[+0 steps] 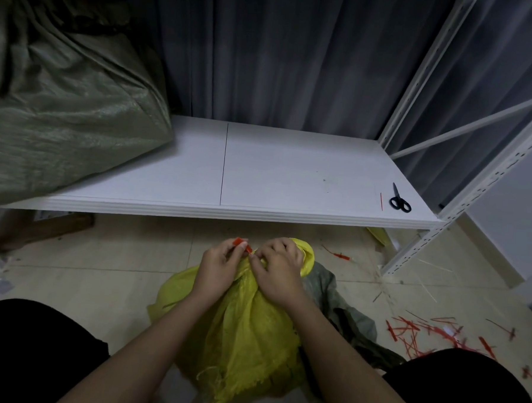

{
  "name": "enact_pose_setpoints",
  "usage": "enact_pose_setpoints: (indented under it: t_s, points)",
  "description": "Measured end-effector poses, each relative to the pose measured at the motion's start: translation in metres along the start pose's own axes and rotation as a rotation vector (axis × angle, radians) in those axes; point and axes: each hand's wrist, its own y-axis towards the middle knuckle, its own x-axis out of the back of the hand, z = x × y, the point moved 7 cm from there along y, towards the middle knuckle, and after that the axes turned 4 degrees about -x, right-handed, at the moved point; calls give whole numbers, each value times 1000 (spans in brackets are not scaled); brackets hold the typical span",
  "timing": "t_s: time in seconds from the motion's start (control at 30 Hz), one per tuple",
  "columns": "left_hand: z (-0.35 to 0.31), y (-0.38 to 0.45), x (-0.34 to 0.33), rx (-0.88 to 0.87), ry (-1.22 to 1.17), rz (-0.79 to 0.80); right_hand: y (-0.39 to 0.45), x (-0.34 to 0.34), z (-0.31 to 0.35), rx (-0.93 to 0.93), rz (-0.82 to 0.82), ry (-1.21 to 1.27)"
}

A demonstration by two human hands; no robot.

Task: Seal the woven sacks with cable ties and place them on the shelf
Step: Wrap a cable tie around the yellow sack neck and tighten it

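A yellow woven sack (242,332) stands on the floor between my knees, its neck bunched at the top. My left hand (221,262) pinches a red cable tie (242,244) at the neck. My right hand (278,268) grips the gathered neck of the sack right beside the tie. A large green woven sack (65,123) lies on the left end of the white shelf (291,172). A second, crumpled green sack (342,307) lies on the floor behind the yellow one.
Black scissors (399,199) and one red tie (381,201) lie at the shelf's right end. Several red cable ties (430,333) are scattered on the tiled floor to my right. The shelf's white upright (462,199) stands at right. A brown box (41,226) sits under the shelf.
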Motion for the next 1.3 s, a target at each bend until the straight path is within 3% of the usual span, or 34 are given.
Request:
enact_pose_setpoints:
  t_s: [0.33, 0.63, 0.7, 0.83, 0.9, 1.0, 1.13, 1.3]
  points:
    - [-7, -7, 2, -131, 70, 63, 4, -5, -3, -126, 67, 107]
    - [-18, -29, -7, -361, 194, 201, -8, -7, 0, -78, -67, 114]
    - [-11, -27, -4, -271, 92, 224, -12, -8, -3, -61, -77, 121]
    - [8, -14, -4, 273, -562, 93, -15, -2, -2, 42, -137, 105]
    - [9, -12, -9, 383, -584, 122, -17, 0, 2, 92, -152, 72]
    - [4, -9, -11, 382, -495, 180, -20, 1, 2, 118, -158, 52]
    - [-1, 4, -2, 236, -224, 102, -22, 11, 6, 121, -170, 8]
    - [-11, 3, -4, 114, -90, 92, -27, 34, 23, -26, -230, 131]
